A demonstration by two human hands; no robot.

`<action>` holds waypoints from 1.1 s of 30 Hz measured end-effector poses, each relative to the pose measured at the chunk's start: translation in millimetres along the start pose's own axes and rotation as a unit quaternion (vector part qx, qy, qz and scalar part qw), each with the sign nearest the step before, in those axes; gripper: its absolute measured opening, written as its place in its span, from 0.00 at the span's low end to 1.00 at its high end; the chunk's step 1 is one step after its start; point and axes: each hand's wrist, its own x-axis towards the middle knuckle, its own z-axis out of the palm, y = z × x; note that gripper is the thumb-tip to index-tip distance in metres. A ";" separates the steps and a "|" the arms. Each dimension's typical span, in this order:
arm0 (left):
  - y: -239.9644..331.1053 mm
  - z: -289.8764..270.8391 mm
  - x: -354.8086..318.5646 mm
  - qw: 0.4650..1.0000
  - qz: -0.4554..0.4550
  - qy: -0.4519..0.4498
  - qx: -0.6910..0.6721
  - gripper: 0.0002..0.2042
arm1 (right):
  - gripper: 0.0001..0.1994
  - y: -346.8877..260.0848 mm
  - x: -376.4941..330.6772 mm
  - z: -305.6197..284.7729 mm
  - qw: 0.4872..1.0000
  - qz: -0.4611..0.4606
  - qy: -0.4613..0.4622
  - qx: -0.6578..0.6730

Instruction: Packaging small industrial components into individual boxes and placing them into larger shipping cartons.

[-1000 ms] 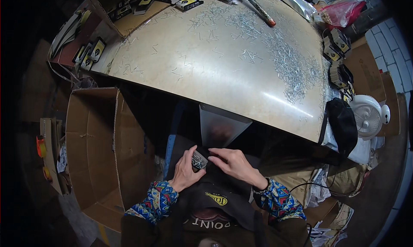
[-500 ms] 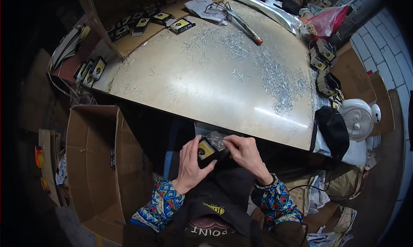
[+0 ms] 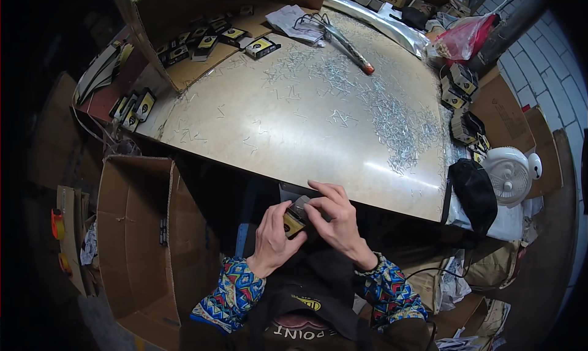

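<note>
The broad table top (image 3: 294,124) is smooth sheet metal with a dull sheen that catches a bright glare near its front edge, and it is strewn with small shiny metal staples (image 3: 398,121). The open brown box (image 3: 138,241) at the left is matt, rough corrugated cardboard, as is the shallow cardboard tray (image 3: 202,51) at the back. The small black and yellow packet (image 3: 295,219) between the left hand (image 3: 272,241) and right hand (image 3: 337,222) looks like glossy printed card under clear plastic; the patterned sleeves (image 3: 229,290) are soft woven cloth.
</note>
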 end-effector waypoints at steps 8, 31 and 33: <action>2.2 -1.9 4.6 0.992 -0.102 0.003 -0.076 0.41 | 0.19 -8.8 -3.7 -8.3 0.955 0.169 -0.025 0.241; 4.6 -3.1 18.0 0.994 -0.072 -0.064 -0.048 0.41 | 0.05 0.1 5.4 -18.3 0.985 0.157 0.013 0.069; 5.2 -1.1 18.1 0.993 -0.088 -0.046 -0.060 0.41 | 0.04 2.9 -1.3 -14.1 0.973 0.196 0.034 0.121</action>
